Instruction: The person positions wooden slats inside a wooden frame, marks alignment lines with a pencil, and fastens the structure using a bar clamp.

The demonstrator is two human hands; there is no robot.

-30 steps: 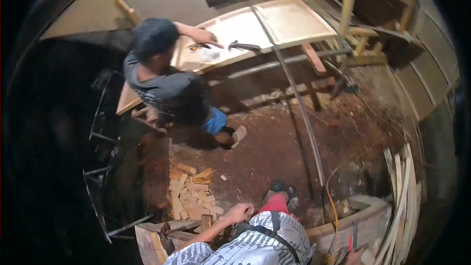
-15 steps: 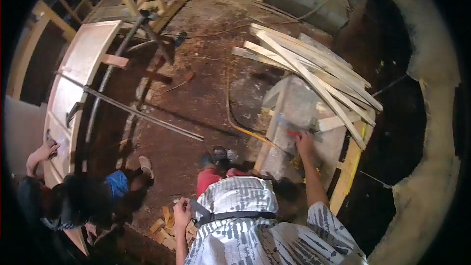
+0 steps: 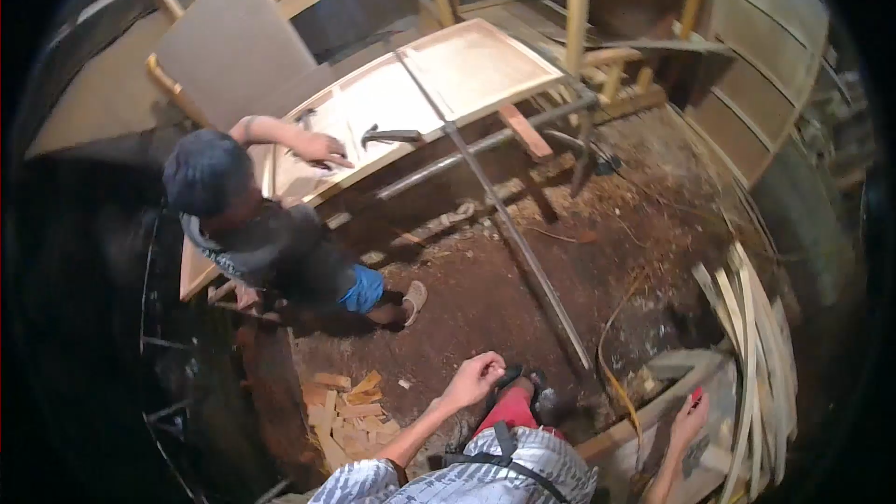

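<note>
A small red object point(image 3: 696, 396) sits in the right hand point(image 3: 689, 422).

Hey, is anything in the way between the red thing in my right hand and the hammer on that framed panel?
Yes: in this view the long metal bar jutting from the framed panel crosses the straight line from the red thing in your right hand to the hammer. The other person's hand is off that line.

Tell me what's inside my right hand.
A small red object shows at the top of your right hand. Anything deeper in your grip is covered, so I can't tell what the object is.
</note>
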